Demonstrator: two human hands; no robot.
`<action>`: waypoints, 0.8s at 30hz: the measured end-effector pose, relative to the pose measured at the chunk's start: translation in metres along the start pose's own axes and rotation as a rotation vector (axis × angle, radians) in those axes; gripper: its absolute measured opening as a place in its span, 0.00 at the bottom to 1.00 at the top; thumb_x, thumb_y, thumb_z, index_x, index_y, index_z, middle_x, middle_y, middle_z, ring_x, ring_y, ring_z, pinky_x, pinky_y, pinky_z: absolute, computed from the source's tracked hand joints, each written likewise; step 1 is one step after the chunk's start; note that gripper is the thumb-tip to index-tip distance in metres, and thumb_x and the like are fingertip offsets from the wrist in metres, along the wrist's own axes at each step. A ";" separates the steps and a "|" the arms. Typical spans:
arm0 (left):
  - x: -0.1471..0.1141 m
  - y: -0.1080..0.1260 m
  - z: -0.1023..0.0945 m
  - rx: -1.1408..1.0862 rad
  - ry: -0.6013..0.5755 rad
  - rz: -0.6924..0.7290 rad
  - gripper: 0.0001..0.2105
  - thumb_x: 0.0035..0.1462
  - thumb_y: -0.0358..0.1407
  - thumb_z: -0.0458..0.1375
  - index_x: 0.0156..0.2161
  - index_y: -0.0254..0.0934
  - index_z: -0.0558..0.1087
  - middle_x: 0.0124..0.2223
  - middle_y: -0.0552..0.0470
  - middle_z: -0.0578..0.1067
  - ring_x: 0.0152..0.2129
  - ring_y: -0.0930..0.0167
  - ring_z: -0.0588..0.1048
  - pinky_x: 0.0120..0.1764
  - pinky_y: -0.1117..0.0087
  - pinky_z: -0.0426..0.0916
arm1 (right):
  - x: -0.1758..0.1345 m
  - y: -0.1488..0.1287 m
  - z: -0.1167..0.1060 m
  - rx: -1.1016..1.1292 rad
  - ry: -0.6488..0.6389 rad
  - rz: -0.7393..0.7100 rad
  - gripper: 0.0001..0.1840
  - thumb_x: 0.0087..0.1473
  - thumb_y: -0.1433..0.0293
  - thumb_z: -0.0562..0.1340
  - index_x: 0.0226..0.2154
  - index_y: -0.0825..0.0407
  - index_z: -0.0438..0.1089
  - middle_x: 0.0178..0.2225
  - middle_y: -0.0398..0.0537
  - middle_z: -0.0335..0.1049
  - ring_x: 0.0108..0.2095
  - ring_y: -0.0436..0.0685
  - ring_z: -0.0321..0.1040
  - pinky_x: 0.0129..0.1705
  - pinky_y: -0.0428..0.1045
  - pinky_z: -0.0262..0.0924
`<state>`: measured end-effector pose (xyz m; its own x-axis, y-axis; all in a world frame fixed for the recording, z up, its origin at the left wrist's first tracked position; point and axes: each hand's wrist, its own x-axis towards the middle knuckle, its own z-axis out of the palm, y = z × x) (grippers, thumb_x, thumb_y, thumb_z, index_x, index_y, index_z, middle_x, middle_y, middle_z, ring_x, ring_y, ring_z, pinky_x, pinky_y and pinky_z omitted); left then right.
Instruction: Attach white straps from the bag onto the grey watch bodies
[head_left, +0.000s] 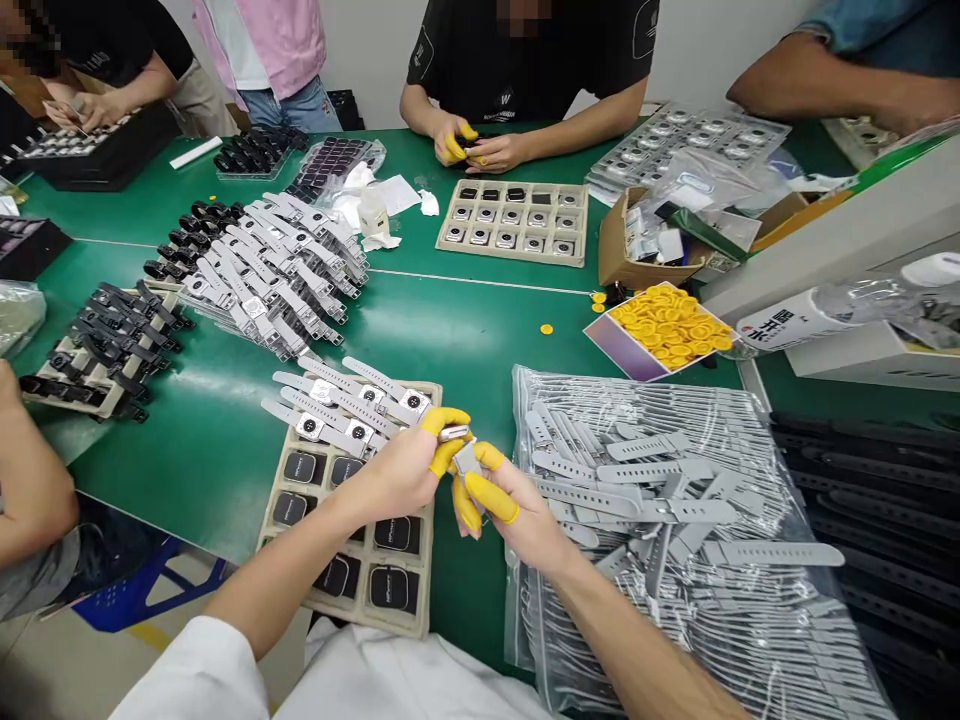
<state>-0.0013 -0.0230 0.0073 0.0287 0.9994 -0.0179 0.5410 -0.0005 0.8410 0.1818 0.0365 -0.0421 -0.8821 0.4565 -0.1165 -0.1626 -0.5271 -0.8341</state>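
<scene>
Left to right: a beige tray (420,600) of watch bodies lies under the left hand (401,470), whose yellow-capped fingers pinch a small watch body (454,433). The right hand (517,510) meets it, closed on a grey strap piece (466,460) (long axis running down toward the wearer). Loose grey straps (675,500) fill a bag just right of the hands.

2 bare forearms converging, left hand (405,468) and right hand (510,510) fingertip to fingertip, pinched.
</scene>
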 end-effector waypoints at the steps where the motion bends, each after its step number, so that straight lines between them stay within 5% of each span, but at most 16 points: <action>1: 0.001 -0.006 0.004 -0.005 -0.013 0.040 0.18 0.66 0.26 0.50 0.59 0.39 0.63 0.50 0.44 0.77 0.44 0.65 0.78 0.46 0.62 0.75 | 0.001 0.000 0.000 0.011 -0.001 0.014 0.15 0.66 0.54 0.62 0.41 0.48 0.65 0.20 0.37 0.68 0.18 0.51 0.61 0.25 0.49 0.64; 7: -0.003 -0.022 0.006 0.085 -0.046 0.238 0.24 0.66 0.24 0.47 0.65 0.40 0.63 0.59 0.41 0.73 0.56 0.62 0.73 0.57 0.57 0.73 | 0.002 -0.003 -0.006 0.018 0.031 0.082 0.15 0.65 0.56 0.63 0.36 0.50 0.66 0.18 0.38 0.69 0.16 0.51 0.63 0.22 0.46 0.60; 24: -0.004 -0.019 0.014 0.183 0.007 0.208 0.23 0.69 0.30 0.46 0.67 0.35 0.61 0.55 0.38 0.69 0.51 0.61 0.74 0.55 0.56 0.74 | 0.010 -0.007 0.007 0.245 0.219 0.095 0.15 0.59 0.57 0.66 0.29 0.49 0.67 0.13 0.34 0.54 0.13 0.48 0.49 0.17 0.46 0.53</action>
<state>0.0003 -0.0273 -0.0158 0.1493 0.9775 0.1490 0.6672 -0.2108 0.7144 0.1716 0.0402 -0.0336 -0.7868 0.5261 -0.3227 -0.2093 -0.7193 -0.6624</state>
